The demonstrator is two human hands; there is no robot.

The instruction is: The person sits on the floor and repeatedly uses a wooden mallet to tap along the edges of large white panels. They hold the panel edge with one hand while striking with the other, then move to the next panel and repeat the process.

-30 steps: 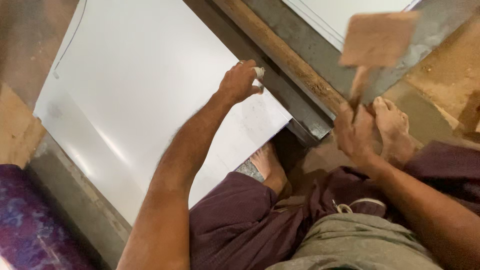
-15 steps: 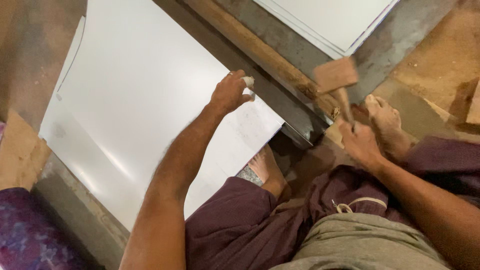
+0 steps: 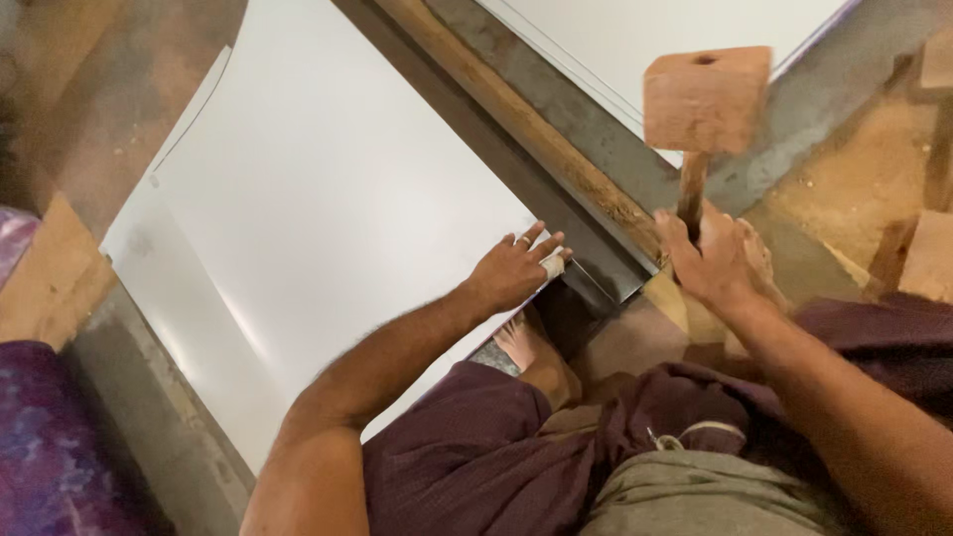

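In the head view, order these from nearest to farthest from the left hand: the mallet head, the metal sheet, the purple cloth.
1. Metal sheet: under the left hand, touching.
2. Mallet head: raised, upper right.
3. Purple cloth: far lower left corner.

Left hand [image 3: 511,270] on metal sheet [image 3: 328,218] edge; mallet [image 3: 703,109] raised right, above rail [image 3: 516,119] behind sheet

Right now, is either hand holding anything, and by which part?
The right hand grips a wooden mallet low on its handle, head raised. The left hand holds nothing; it presses flat on the white metal sheet.
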